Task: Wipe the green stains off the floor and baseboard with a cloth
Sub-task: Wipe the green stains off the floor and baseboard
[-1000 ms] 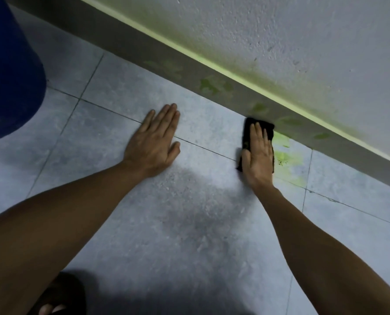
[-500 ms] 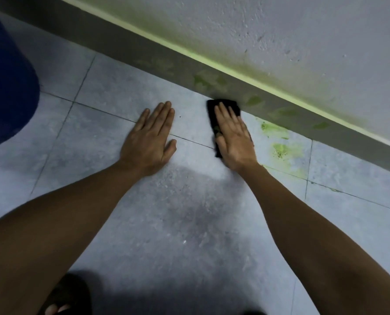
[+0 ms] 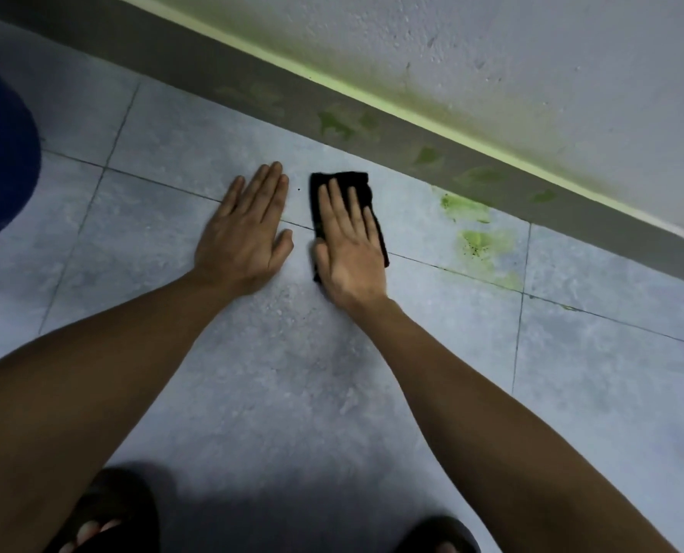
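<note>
Grey mottled tiles make up the floor, crossed by thin dark grout lines, and its lower edge lies in deep shadow where two dark sandals are half cut off; only a few toes show there. At the left edge a big blue container is cropped, so its shape cannot be made out. The white rough wall fills the upper right, stained yellow-green along its foot. Below it the grey baseboard runs on a slant from the upper left down to the right edge, and it carries several dull green blotches, some too faint to outline. On the floor just in front of the baseboard, toward the right, sit brighter green stains with dark specks, spreading down to a grout line.

The black cloth lies flat on the floor near the baseboard, well left of the bright stains and apart from them. Most of it is hidden under the right hand, which presses on it palm down with fingers straight and spread, not curled around it. The left hand rests flat and open on the bare tile just beside the cloth, holding nothing. Both forearms reach in from the lower corners.
</note>
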